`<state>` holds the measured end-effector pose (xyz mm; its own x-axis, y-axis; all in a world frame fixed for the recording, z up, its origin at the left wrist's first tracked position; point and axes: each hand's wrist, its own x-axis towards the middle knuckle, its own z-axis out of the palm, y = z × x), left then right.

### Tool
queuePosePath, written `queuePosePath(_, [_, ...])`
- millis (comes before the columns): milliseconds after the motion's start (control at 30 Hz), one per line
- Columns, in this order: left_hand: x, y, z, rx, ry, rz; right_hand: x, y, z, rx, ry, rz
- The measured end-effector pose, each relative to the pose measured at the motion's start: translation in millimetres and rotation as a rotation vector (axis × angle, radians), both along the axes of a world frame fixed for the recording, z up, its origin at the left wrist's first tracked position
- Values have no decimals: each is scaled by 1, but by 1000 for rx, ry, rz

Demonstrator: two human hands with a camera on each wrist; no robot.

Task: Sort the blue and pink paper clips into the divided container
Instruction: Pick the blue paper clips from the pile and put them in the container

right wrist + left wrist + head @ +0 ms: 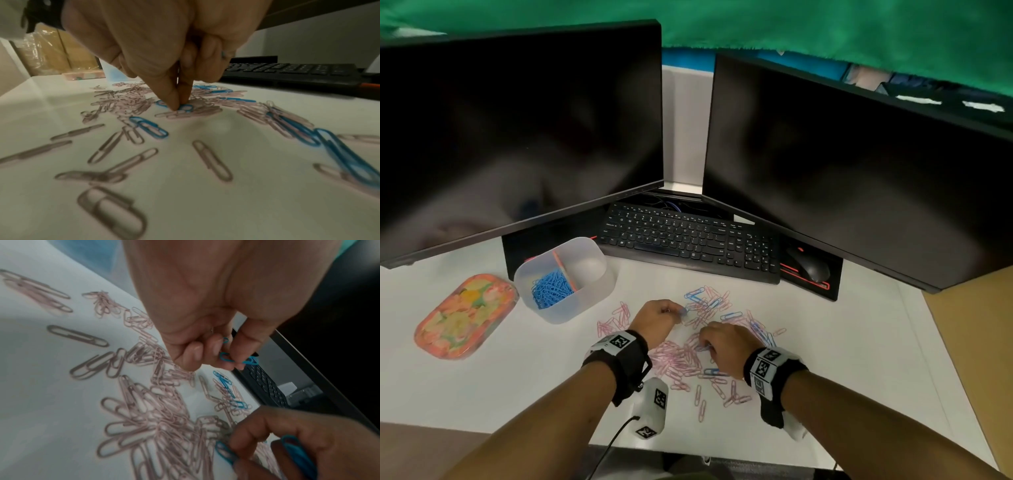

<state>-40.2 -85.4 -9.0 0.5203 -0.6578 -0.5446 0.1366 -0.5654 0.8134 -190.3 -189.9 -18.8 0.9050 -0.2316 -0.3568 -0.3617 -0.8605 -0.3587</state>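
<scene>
Pink paper clips (pixel 681 359) lie in a loose pile on the white table, with blue paper clips (pixel 702 299) mixed in along the far and right sides. The translucent divided container (pixel 585 298) stands to the left; its left compartment holds a heap of blue clips (pixel 551 289) and the right compartment looks bare. My left hand (pixel 674 311) hovers over the pile with its fingers curled round a few blue clips (pixel 236 358). My right hand (pixel 180 104) is down on the pile, its thumb and forefinger pinching a blue clip (pixel 185 108), with more blue clips (pixel 296 451) tucked in its fingers.
Two dark monitors stand over a black keyboard (pixel 688 236) and a mouse (pixel 810 265) behind the pile. A floral tray (pixel 465 315) lies left of the container. The table's front edge runs just below my wrists.
</scene>
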Motion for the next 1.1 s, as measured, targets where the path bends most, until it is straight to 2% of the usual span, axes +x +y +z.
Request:
queuePosePath(133, [6, 4, 3, -1, 211, 150, 1, -1, -3, -45, 53, 44])
queuePosePath(300, [9, 12, 9, -33, 288, 209, 2, -3, -3, 19, 54, -17])
queuePosePath(400, [14, 19, 13, -74, 327, 239, 3, -2, 6, 133, 4, -135])
queuePosePath(500, [23, 28, 22, -151, 372, 289, 19, -1, 26, 379, -34, -362])
queuePosePath(600, [37, 42, 37, -248, 397, 344, 51, 3, 45, 799, -10, -589])
queuePosePath(667, [49, 52, 48, -308, 401, 382, 75, 11, 57, 1016, -7, -677])
queuePosePath(733, [64, 63, 57, -354, 407, 449, 102, 23, 67, 1153, 23, -715])
queuePosePath(833, [90, 78, 65, -358, 395, 562, 151, 46, 83, 1179, 65, -690])
queuePosePath(933, [113, 90, 73, -283, 303, 635, 199, 68, 94, 1125, 78, -644])
queuePosePath(1100, [143, 101, 69, -108, 133, 647, 254, 97, 102, 1031, 114, -578])
